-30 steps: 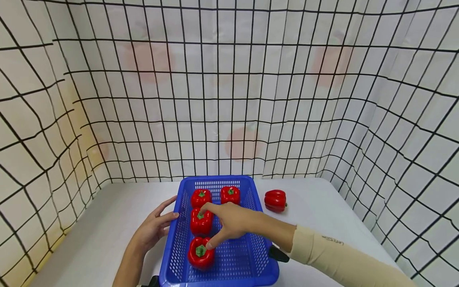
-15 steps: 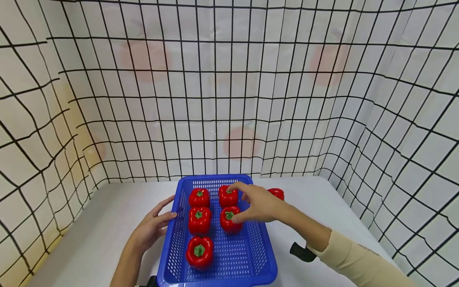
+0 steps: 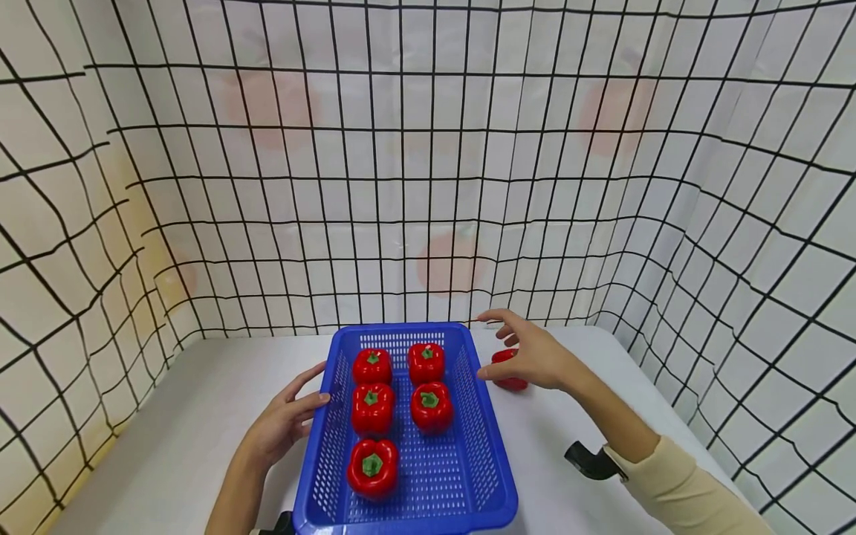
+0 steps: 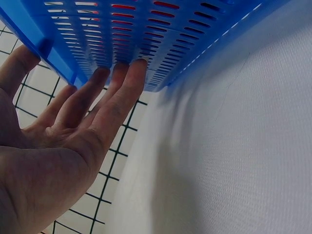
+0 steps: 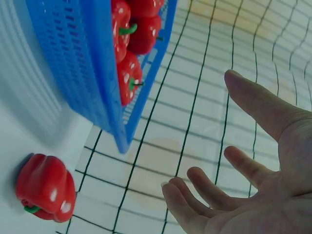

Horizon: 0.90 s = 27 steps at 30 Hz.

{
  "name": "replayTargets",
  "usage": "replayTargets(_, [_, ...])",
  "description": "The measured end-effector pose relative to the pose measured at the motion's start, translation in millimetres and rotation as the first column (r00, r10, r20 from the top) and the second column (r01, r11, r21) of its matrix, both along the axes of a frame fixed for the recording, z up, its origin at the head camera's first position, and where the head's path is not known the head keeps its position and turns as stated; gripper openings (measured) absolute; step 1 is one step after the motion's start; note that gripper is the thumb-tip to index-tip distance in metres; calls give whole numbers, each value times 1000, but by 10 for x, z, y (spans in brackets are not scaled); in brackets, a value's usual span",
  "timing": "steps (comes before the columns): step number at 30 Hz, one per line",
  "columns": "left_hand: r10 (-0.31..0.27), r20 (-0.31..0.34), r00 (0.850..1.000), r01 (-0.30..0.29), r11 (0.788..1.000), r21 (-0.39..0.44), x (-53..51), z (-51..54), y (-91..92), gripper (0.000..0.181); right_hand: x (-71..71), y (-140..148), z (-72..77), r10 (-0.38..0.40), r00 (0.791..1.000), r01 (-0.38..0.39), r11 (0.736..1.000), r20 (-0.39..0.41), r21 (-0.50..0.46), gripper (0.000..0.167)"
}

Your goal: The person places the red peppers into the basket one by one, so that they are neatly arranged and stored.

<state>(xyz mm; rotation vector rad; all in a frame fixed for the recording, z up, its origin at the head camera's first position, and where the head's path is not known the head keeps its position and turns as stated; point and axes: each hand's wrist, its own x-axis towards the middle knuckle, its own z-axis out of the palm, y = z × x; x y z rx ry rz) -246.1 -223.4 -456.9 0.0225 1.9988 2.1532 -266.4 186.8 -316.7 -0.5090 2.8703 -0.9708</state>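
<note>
A blue plastic basket (image 3: 428,475) stands in the middle of the white table, with several red bell peppers (image 3: 372,410) upright in it. They form a left column and a shorter right column. My left hand (image 3: 281,427) touches the basket's left side; its extended fingers (image 4: 117,97) lie against the slotted outer wall and the thumb is at the rim. To the right of the basket, my right hand (image 3: 531,357) hovers with parted fingers and holds nothing. Below it lies a loose red bell pepper (image 5: 46,187) on its side, partly hidden by the hand in the head view.
A black wire grid (image 3: 428,178) over white sheeting encloses the table at the back and both sides. White tabletop (image 3: 575,431) extends right of the basket. A black wrist-worn device (image 3: 591,461) sits below my right forearm.
My right hand has moved from over the peppers in the basket to the right, above the loose pepper. The right column's nearer pepper is now uncovered. My left hand has stayed at the basket.
</note>
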Motion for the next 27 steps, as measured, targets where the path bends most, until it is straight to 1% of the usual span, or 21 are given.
replayTargets(6, [5,5,1000,-5,1000,3,5,-2,-3,72,-112,172,-129,-60,998,61,997,19,-56,92])
replayTargets(10, [7,9,1000,-7,1000,5,4,0,-1,72,-204,288,-277,-86,995,91,988,45,-124,94])
replayTargets(13, [11,13,1000,-11,1000,5,5,3,-1,73,-283,381,-411,-119,991,127,981,64,-147,95])
replayTargets(19, [17,17,1000,-18,1000,2,9,1,-4,73,-404,547,-679,-183,976,203,961,120,-185,98])
replayTargets(24, [11,13,1000,-11,1000,-1,7,3,0,73,-441,663,-880,-206,963,243,941,172,-234,101])
replayTargets(27, [5,12,1000,-5,1000,1,7,-1,4,74,-462,716,-988,-220,951,273,925,216,-263,102])
